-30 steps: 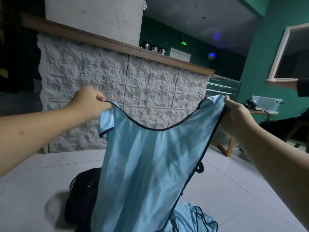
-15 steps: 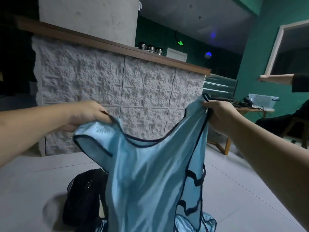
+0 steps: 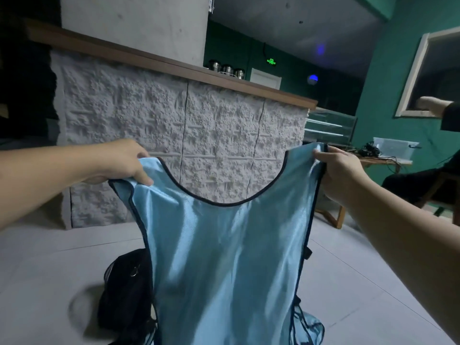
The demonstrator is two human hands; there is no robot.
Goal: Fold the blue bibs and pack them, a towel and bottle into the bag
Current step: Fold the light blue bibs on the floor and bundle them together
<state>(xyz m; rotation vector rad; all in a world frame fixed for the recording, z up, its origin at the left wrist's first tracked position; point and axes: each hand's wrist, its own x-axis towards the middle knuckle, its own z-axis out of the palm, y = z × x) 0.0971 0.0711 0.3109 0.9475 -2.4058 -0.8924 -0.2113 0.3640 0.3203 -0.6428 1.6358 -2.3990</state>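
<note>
1. Head view, count: two hands were in sight, two blue bibs, one bag. The left hand (image 3: 124,161) and right hand (image 3: 339,170) each held a shoulder strap of the raised bib (image 3: 224,257).
2. Head view, fingers: the left thumb lay on the front of the strap with the other fingers curled behind it, pinching the cloth. The right thumb pressed the near face of the other strap, the remaining fingers wrapped around its outer edge, clamped on the fabric.
3. Head view, the held bib: it hung stretched between the two sets of fingertips, its scooped neckline dipping between them, the body falling straight below. It was glossy light blue with dark piping along neck and sides.
4. Head view, the rest: the second bib (image 3: 308,327) lay crumpled on the pale floor (image 3: 49,270) well below the right fingers. The black bag (image 3: 124,290) sat below the left fingers, partly hidden behind the hanging cloth; whether it was open was hard to tell.
</note>
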